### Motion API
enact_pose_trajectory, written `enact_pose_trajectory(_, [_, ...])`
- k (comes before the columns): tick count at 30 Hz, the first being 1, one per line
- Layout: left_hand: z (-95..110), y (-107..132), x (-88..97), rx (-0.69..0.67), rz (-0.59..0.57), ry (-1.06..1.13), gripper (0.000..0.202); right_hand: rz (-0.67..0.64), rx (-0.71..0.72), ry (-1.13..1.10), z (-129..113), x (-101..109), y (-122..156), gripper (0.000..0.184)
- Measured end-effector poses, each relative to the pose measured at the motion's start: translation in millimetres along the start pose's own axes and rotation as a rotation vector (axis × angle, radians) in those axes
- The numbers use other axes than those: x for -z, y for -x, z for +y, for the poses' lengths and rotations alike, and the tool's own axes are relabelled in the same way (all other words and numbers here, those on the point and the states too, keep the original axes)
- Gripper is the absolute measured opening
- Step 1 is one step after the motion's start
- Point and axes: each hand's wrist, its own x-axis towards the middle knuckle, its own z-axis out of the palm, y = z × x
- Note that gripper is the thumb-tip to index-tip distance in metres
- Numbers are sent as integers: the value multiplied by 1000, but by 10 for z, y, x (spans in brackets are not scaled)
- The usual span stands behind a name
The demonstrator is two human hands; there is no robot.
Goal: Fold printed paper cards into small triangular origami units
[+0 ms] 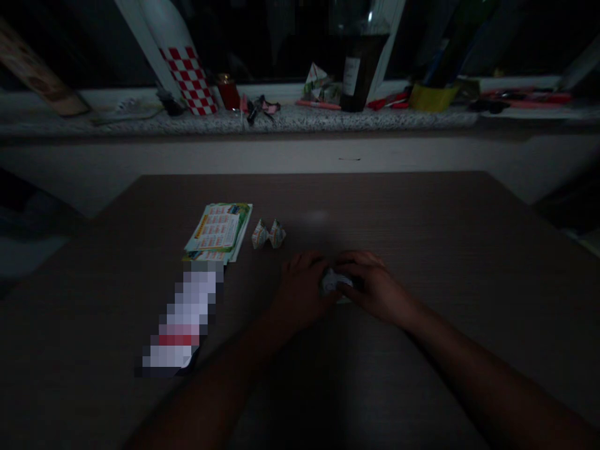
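The scene is dim. My left hand (300,289) and my right hand (372,284) meet at the middle of a dark wooden table (422,219), fingers curled around a small folded piece of printed paper (334,282) pressed against the tabletop. Most of that paper is hidden under my fingers. Two small folded paper pieces (269,234) lie just beyond my left hand. A stack of printed calendar sheets (219,231) lies further left.
A blurred-out flat item (182,325) lies left of my left forearm. Behind the table runs a stone window sill (281,119) crowded with a dark bottle (359,69), a red-and-white checked object (190,75), a red jar (228,90), pens and crumpled paper.
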Motion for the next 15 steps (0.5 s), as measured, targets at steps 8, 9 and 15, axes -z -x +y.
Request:
enact_pose_trajectory(8, [-10, -13, 8, 29, 3, 33, 42, -1, -46, 48, -22, 14, 26, 40])
enact_pose_trajectory(9, [-10, -11, 10, 29, 3, 31, 44, -11, -42, 52, -26, 17, 30, 40])
enact_pose_trajectory(15, [-21, 3, 25, 1, -32, 21, 42, -7, -28, -7, -52, 30, 16, 40])
